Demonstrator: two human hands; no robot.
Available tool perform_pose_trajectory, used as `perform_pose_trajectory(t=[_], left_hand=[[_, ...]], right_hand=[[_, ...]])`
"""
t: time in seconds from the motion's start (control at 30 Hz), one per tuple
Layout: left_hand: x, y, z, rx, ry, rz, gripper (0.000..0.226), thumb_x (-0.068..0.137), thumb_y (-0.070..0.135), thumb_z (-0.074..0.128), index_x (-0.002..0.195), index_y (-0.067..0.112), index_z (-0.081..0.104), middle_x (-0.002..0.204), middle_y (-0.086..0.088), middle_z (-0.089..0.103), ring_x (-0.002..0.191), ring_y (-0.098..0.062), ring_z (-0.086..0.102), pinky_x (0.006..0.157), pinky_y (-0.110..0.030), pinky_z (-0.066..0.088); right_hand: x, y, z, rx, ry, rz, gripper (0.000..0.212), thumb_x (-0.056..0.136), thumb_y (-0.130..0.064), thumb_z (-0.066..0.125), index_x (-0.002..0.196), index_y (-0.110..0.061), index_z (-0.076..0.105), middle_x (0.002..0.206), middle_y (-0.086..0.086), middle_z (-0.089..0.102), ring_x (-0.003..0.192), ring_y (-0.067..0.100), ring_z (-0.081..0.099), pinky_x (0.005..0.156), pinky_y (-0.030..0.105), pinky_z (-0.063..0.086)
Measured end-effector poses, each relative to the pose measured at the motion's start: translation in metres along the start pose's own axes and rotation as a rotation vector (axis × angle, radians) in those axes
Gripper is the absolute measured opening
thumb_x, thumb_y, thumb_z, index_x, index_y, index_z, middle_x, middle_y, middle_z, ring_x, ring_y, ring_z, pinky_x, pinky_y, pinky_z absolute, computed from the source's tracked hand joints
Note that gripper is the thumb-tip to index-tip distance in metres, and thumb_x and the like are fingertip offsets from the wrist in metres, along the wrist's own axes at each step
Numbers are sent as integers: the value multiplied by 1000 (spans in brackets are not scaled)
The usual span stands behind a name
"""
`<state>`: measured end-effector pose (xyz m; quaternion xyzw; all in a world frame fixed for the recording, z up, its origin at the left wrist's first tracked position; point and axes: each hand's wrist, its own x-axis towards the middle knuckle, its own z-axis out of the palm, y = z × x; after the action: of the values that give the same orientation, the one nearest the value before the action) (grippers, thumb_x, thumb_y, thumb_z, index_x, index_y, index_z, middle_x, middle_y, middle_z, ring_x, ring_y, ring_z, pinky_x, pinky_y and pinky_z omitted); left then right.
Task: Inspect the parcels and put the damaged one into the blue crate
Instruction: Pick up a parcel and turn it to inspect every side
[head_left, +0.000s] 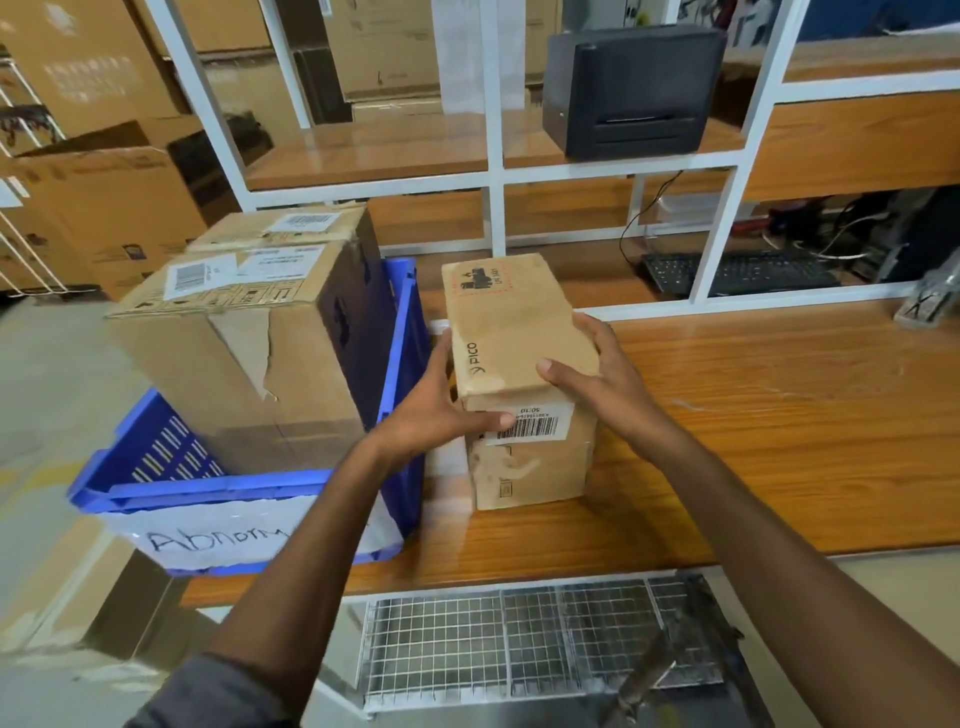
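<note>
- Parcel under inspection: a small PICO carton (519, 332) stands upright on the wooden tabletop (753, 441) near its left edge, just beside the blue crate (208, 488).
- Grip: the left hand (441, 410) holds the carton's left side with its thumb across the barcode label. The right hand (597, 374) clasps the top right edge with its thumb on the top face.
- Progress: a large torn carton (234, 353) already stands in the crate, with a second carton (291, 223) behind it. The small carton's lower front face looks scuffed; whether that counts as damage is undecided, so sorting it remains.
- Room: the two large cartons nearly fill the crate, leaving space only at its near left corner. Wood extends rightward, and a white shelf frame (496, 171) bounds the back edge.
</note>
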<state>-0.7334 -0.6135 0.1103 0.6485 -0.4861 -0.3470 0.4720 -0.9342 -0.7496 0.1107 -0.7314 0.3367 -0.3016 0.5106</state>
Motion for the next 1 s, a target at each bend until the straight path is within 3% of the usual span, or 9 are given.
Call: perform_pose_trajectory(t=[0.17, 0.3, 0.4, 0.53, 0.63, 0.7, 0.77, 0.83, 1.0], left_hand=[[-1, 6, 18, 85, 157, 109, 114, 75, 44, 94, 160, 45, 17, 139, 18, 63, 125, -5, 64, 103, -45, 57], [-7, 41, 15, 96, 370, 146, 80, 78, 56, 87, 141, 53, 37, 118, 27, 68, 104, 14, 66, 84, -11, 54], [-4, 61, 14, 273, 541, 207, 64, 77, 77, 74, 130, 53, 49, 111, 21, 73, 101, 1, 70, 91, -35, 60], [5, 68, 14, 326, 628, 220, 55, 79, 79, 69, 121, 49, 49, 106, 18, 73, 99, -8, 72, 90, -44, 60], [4, 75, 7, 128, 574, 135, 77, 81, 59, 82, 141, 41, 38, 110, 19, 70, 107, -12, 72, 98, -48, 58], [-1, 75, -2, -75, 423, 102, 97, 82, 23, 90, 154, 30, 27, 116, 19, 69, 107, -6, 72, 97, -44, 60], [-6, 68, -6, 2, 286, 122, 101, 74, 2, 91, 154, 25, 35, 124, 13, 70, 111, -1, 70, 100, -43, 59], [-12, 56, -6, 73, 173, 131, 109, 70, 0, 93, 156, 29, 34, 135, 13, 66, 124, -3, 64, 106, -45, 55], [-19, 33, 5, 67, -8, 159, 140, 78, 3, 90, 163, 44, -13, 159, 18, 44, 143, -2, 46, 115, -37, 47]], right_hand=[[-13, -1, -5, -6, -6, -54, 90, 76, -62, 84, 152, -37, 42, 146, -18, 49, 136, 12, 50, 112, 48, 48], [-16, -25, -17, 3, 83, -128, 86, 80, -52, 84, 152, -40, 39, 127, -28, 57, 120, 0, 60, 100, 34, 57], [-15, -45, -16, -83, 214, -183, 79, 86, -53, 79, 152, -39, 39, 120, -26, 60, 119, 4, 60, 99, 29, 50], [-4, -58, -7, -163, 288, -172, 80, 88, -52, 77, 155, -34, 37, 126, -15, 59, 123, 12, 57, 100, 31, 44], [3, -63, -10, -129, 231, -131, 94, 84, -44, 85, 160, -28, 32, 147, -5, 55, 134, 18, 52, 109, 40, 46], [1, -58, -16, -48, 165, -126, 99, 74, -28, 94, 155, -26, 38, 143, -7, 59, 129, 15, 57, 109, 48, 50], [-3, -46, -22, -30, 97, -141, 101, 65, -22, 97, 150, -32, 43, 135, -12, 65, 125, 11, 61, 105, 52, 53], [-9, -36, -22, -26, 17, -157, 111, 63, -22, 98, 153, -39, 37, 136, -14, 65, 127, 10, 61, 106, 52, 53], [-18, -28, -24, -6, -65, -173, 141, 63, -10, 99, 162, -44, 5, 150, -15, 52, 138, 7, 51, 111, 51, 49]])
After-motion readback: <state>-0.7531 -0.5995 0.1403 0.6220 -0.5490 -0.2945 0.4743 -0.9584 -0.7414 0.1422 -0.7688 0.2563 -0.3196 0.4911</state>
